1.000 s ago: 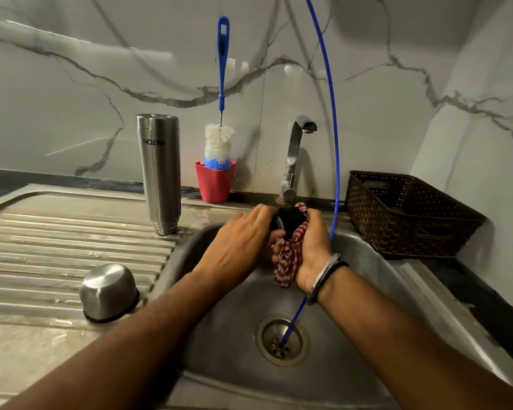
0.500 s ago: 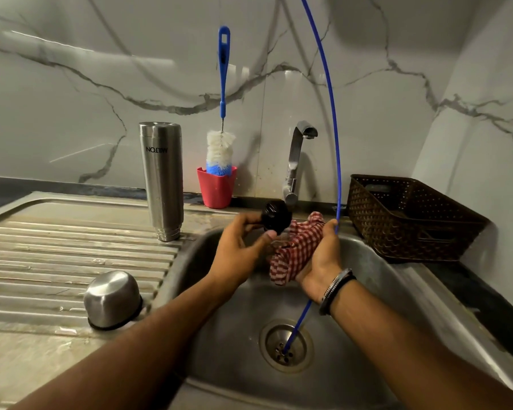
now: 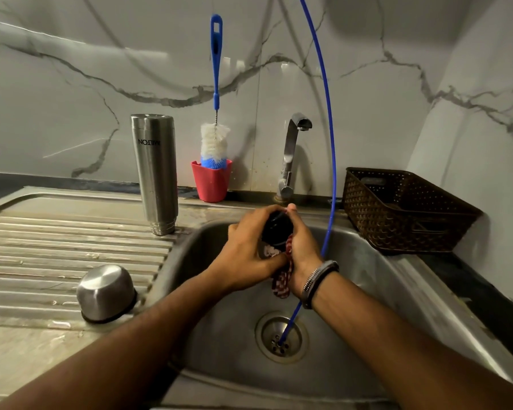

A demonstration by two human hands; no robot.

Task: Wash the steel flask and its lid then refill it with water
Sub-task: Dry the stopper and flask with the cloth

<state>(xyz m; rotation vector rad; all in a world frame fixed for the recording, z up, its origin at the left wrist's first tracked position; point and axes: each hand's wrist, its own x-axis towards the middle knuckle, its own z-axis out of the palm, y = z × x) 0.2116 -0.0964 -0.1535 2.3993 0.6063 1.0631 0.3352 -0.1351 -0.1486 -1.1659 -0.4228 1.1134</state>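
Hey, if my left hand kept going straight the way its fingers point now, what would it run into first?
The left hand already grips the black lid, so that comes first, with the right hand pressed against the lid's far side. Beyond them probably stands the tap, though depth is unclear.

Brushed steel flask (image 3: 156, 173), woven basket (image 3: 403, 211).

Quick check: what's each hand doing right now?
Left hand: grips the black stopper.
Right hand: holds the checked cloth against the stopper.

walls: grey-veined marble (image 3: 71, 84) | counter: dark (image 3: 471, 279) | light: dim
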